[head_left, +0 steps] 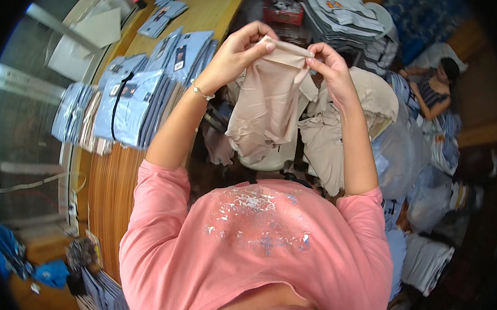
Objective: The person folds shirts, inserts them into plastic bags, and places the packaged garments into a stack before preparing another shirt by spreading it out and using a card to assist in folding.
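Note:
A beige garment [268, 107] hangs in front of me, with its folded upper band stretched between my two hands. My left hand [250, 44] pinches the band's left end between thumb and fingers. At the right end, my right hand [332, 71] grips the same band in a pinch. The lower cloth drops in loose wrinkles over a pale seat-like surface [271, 158]. More beige cloth [330, 140] lies heaped beside and under my right forearm. What kind of garment it is, I cannot tell.
On the wooden table [112, 203] at left stand stacks of folded, bagged blue shirts [131, 98]. Folded white and grey clothes [341, 17] are piled at the far side. Clear plastic bags [401, 151] crowd the right, where another person [435, 93] sits among striped clothes.

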### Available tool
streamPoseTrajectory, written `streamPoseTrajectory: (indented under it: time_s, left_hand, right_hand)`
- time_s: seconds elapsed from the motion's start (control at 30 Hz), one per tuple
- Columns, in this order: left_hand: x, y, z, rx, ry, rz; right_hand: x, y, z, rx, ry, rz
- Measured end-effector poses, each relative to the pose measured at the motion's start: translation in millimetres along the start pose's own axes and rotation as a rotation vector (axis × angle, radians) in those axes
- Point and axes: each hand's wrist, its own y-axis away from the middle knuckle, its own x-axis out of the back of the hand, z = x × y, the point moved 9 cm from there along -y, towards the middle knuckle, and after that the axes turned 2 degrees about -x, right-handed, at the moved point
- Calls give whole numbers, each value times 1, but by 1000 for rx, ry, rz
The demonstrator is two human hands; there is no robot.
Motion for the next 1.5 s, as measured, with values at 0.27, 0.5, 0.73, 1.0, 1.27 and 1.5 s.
streamPoseTrajectory:
  time_s: [0.27, 0.5, 0.73, 1.0, 1.27, 1.5]
  left_hand:
    - [44, 113, -148, 353, -164, 312]
    - [16, 194, -229, 512, -185, 486]
    - [13, 204, -252, 557, -330, 466]
    - [22, 193, -245, 401, -496, 378]
    - [21, 190, -234, 282, -521, 360]
    - [2, 176, -191, 268, -426, 255]
  right_hand:
    - [-39, -5, 147, -366, 224, -313]
    - [-48, 26, 193, 24, 764, -382]
    - [-46, 28, 209, 217, 856, -393]
    - [-47, 20, 217, 169, 864, -384]
    - [-48, 29, 214, 177, 890, -365]
    - [-49, 39, 241, -233, 633, -736]
